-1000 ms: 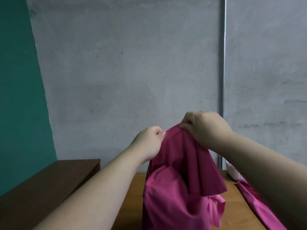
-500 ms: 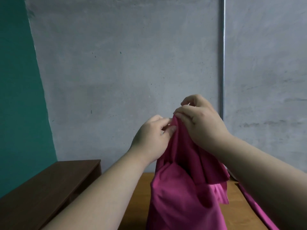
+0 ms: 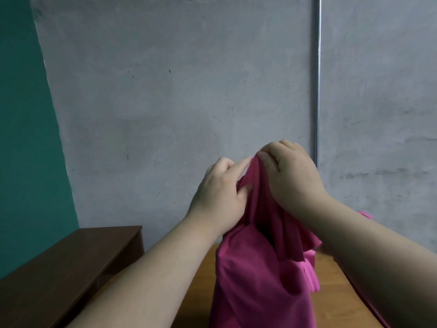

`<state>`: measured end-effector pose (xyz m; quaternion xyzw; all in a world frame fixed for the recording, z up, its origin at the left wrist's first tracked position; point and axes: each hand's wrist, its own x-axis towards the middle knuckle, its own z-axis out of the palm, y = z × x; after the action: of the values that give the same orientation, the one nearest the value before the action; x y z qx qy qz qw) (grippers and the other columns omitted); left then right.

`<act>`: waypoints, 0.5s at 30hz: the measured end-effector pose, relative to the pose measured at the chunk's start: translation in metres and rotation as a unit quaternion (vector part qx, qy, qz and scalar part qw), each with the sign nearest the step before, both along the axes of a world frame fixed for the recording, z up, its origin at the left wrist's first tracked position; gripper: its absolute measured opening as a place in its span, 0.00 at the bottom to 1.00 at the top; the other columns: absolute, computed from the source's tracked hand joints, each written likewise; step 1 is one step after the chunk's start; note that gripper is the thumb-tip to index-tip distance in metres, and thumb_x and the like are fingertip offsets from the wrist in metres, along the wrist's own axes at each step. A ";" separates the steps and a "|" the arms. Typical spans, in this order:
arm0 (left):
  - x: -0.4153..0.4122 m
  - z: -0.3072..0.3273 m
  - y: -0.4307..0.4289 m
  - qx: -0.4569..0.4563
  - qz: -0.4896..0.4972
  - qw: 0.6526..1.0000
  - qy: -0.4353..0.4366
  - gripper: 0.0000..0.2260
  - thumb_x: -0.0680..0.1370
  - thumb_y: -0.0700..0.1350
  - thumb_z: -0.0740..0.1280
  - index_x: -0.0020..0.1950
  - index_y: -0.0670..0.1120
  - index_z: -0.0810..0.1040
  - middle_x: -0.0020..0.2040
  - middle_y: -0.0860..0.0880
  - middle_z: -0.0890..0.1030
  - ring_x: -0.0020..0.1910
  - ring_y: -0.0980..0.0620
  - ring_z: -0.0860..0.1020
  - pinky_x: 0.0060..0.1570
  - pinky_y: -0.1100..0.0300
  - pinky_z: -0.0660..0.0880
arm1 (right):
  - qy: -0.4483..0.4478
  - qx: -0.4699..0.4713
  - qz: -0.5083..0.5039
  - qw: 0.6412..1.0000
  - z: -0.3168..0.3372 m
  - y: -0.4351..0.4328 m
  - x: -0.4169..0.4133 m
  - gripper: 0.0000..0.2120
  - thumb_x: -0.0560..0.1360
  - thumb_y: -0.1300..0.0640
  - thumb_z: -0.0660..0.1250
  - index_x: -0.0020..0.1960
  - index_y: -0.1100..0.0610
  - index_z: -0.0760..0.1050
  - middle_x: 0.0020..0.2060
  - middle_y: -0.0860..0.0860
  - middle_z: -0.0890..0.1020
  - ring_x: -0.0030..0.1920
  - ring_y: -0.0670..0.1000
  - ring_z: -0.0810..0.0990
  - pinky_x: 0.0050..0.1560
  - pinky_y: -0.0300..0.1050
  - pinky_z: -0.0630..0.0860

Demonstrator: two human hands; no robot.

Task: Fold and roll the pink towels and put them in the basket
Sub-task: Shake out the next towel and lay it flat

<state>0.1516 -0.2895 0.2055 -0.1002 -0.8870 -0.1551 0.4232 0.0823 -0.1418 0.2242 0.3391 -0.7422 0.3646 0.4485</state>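
You're holding a plain magenta-pink towel [image 3: 260, 268]; your table [image 3: 196, 280] is light orange-brown wood; the bench [image 3: 71, 256] dark brown; the walls grey and teal.

Your bare forearms reach forward and up, close together. Your left grip [image 3: 220, 192] and right grip [image 3: 292, 177] each pinch the pink towel [image 3: 255, 280] top with curled fingers.

Grey concrete wall [image 3: 189, 102] ahead, scuffed and speckled. Teal wall [image 3: 23, 138] at left. Vertical metal pipe [image 3: 316, 91] runs down the grey wall. Dark brown bench [image 3: 82, 252] lower left, beside light wooden table [image 3: 196, 280]. Lighting dim, even.
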 end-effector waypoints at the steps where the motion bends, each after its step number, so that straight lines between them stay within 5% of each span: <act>1: -0.001 -0.002 -0.001 0.035 -0.042 0.998 0.018 0.11 0.79 0.44 0.68 0.61 0.52 0.81 0.48 0.53 0.74 0.49 0.54 0.73 0.46 0.63 0.70 | -0.001 0.001 0.002 1.000 0.002 0.000 0.001 0.09 0.83 0.56 0.62 0.49 0.57 0.79 0.42 0.54 0.81 0.46 0.59 0.77 0.48 0.51 0.70; 2: -0.002 -0.002 -0.002 0.080 -0.077 0.994 0.007 0.06 0.79 0.44 0.68 0.53 0.51 0.83 0.45 0.51 0.77 0.45 0.53 0.75 0.43 0.60 0.71 | -0.010 0.003 0.001 1.000 0.002 0.000 0.003 0.10 0.83 0.55 0.60 0.50 0.57 0.77 0.41 0.55 0.81 0.45 0.60 0.76 0.46 0.50 0.67; 4: -0.005 -0.004 -0.003 0.153 -0.117 0.976 -0.103 0.10 0.80 0.51 0.65 0.43 0.48 0.82 0.38 0.44 0.80 0.36 0.48 0.77 0.37 0.50 0.74 | -0.039 0.006 -0.001 0.999 0.003 0.001 0.005 0.11 0.84 0.52 0.57 0.52 0.56 0.75 0.38 0.54 0.81 0.43 0.61 0.74 0.41 0.48 0.60; 10: -0.007 -0.018 -0.021 0.054 0.053 0.938 -0.338 0.21 0.82 0.53 0.59 0.31 0.45 0.69 0.29 0.48 0.73 0.31 0.49 0.71 0.32 0.56 0.64 | -0.078 0.027 -0.025 0.996 0.000 0.009 0.005 0.12 0.85 0.49 0.55 0.51 0.55 0.71 0.35 0.52 0.77 0.41 0.60 0.72 0.40 0.48 0.57; 12: -0.009 -0.019 -0.024 0.014 0.087 0.936 -0.340 0.19 0.81 0.55 0.59 0.34 0.46 0.73 0.33 0.48 0.77 0.34 0.49 0.76 0.33 0.57 0.67 | -0.092 0.032 -0.047 0.994 -0.003 0.011 0.003 0.12 0.85 0.48 0.53 0.50 0.55 0.68 0.34 0.53 0.77 0.39 0.61 0.73 0.39 0.50 0.61; 15: -0.015 -0.023 -0.026 -0.050 0.111 0.979 -0.166 0.12 0.81 0.56 0.61 0.55 0.54 0.81 0.48 0.50 0.79 0.51 0.48 0.78 0.48 0.51 0.76 | -0.115 0.066 -0.058 0.990 -0.006 0.010 0.004 0.14 0.85 0.47 0.50 0.49 0.56 0.64 0.31 0.51 0.73 0.33 0.57 0.70 0.36 0.51 0.61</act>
<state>0.1370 -0.3155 0.1825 0.0045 -0.9571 -0.0769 0.2794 0.0861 -0.1321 0.2185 0.2802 -0.8295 0.3252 0.3573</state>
